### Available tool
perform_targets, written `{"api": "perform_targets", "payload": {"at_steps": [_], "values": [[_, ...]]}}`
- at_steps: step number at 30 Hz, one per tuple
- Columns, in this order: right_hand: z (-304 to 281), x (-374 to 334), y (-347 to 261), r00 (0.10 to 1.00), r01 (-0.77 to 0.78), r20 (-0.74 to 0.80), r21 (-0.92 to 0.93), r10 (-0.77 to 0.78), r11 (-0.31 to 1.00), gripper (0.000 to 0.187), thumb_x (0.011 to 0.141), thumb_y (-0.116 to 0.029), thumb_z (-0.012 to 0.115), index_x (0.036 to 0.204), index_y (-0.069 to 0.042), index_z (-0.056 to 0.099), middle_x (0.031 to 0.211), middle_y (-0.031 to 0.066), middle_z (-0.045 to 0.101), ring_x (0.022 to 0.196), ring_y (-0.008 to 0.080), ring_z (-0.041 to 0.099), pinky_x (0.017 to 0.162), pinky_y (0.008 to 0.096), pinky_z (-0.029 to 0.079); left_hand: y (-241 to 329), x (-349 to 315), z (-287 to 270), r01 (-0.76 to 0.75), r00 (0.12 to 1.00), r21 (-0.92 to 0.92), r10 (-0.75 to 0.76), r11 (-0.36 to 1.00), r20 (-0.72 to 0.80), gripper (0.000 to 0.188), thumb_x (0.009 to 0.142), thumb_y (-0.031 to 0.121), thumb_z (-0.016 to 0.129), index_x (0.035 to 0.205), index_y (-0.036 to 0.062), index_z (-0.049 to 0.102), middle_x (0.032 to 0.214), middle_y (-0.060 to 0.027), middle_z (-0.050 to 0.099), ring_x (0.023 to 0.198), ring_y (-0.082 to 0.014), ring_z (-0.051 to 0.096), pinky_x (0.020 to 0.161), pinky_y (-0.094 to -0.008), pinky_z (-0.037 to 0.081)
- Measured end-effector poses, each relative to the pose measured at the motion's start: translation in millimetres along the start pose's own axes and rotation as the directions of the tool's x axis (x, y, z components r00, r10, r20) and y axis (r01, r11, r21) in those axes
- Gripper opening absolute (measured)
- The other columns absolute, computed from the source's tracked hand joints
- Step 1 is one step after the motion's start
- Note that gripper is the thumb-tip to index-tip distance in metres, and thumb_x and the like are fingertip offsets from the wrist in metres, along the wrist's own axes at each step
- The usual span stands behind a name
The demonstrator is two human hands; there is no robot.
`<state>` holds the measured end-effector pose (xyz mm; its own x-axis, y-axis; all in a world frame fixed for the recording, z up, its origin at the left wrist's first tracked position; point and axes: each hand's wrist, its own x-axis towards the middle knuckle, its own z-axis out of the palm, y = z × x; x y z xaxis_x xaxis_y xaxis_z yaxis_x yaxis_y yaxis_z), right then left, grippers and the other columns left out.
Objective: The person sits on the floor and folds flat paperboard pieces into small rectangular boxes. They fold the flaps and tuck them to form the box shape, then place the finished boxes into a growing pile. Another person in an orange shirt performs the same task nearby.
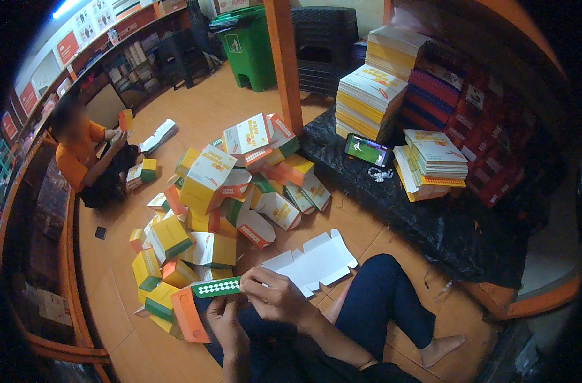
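Green bin (249,45), phone (367,150), seated person (80,153), stacked flat cartons (370,96)

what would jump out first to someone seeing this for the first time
First the big heap of folded boxes, yellow, orange, green and white, on the orange floor in the middle. Low in the picture, the left hand and right hand hold a flat carton blank with a green checkered flap. At right, stacks of flat cartons rise beside a lit phone; another person sits far left.
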<state>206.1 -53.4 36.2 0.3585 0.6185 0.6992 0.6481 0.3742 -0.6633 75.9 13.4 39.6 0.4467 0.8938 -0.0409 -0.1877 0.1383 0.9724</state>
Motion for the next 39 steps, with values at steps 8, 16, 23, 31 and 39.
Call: {"api": "perform_targets", "payload": {"at_steps": [8,16,23,31,39], "values": [[2,2,2,0.999,0.052,0.0,0.021,-0.052,0.998,0.034,0.071,0.003,0.071,0.104,-0.002,0.063,0.122,0.0148,0.057,0.11,0.0364,0.059,0.09,0.045,0.052,4,4,1,0.01,0.999,-0.241,-0.022,0.97,-0.047,0.035,0.088,0.0,0.066,0.122,-0.0052,0.057,0.114,-0.0125,0.065,0.102,-0.0191,0.065,0.09,-0.0323,0.052],[5,1,23,0.982,0.087,-0.164,-0.058,-0.096,0.994,0.043,0.074,-0.005,0.069,0.115,-0.006,0.055,0.12,0.0147,0.06,0.109,0.0385,0.06,0.091,0.0483,0.05,1,18,-31,0.359,0.932,-0.596,-0.24,0.718,0.273,0.033,0.096,0.011,0.062,0.127,0.0004,0.057,0.121,-0.0152,0.065,0.109,-0.0267,0.064,0.097,-0.0395,0.051],[-14,-4,17,0.979,0.08,-0.169,-0.198,-0.114,0.977,0.032,0.068,-0.002,0.07,0.1,-0.001,0.064,0.087,0.0132,0.063,0.075,0.0341,0.064,0.064,0.0417,0.053,-3,30,-27,0.468,0.874,-0.8,-0.063,0.376,0.482,0.052,0.098,0.036,0.061,0.137,0.0019,0.051,0.136,-0.0177,0.057,0.129,-0.0287,0.051,0.112,-0.0442,0.039],[-6,0,-6,0.997,0.074,-0.023,-0.193,-0.08,0.978,0.043,0.08,-0.006,0.069,0.122,-0.001,0.065,0.093,0.0083,0.061,0.085,0.0273,0.063,0.075,0.0373,0.056,21,21,1,-0.023,0.993,-0.2,0.046,0.979,0.111,0.044,0.098,0.017,0.06,0.134,-0.005,0.048,0.125,-0.0137,0.059,0.11,-0.0201,0.061,0.095,-0.0311,0.051],[-10,3,-15,0.983,0.044,-0.175,-0.034,-0.05,0.998,0.027,0.081,0.0,0.072,0.108,-0.001,0.07,0.092,0.0107,0.067,0.079,0.0249,0.065,0.07,0.0344,0.056,36,18,-7,-0.307,0.941,0.077,0.29,0.949,0.176,0.03,0.089,0.003,0.07,0.117,-0.0045,0.061,0.102,-0.0072,0.066,0.088,-0.0136,0.062,0.077,-0.0272,0.05]]}}
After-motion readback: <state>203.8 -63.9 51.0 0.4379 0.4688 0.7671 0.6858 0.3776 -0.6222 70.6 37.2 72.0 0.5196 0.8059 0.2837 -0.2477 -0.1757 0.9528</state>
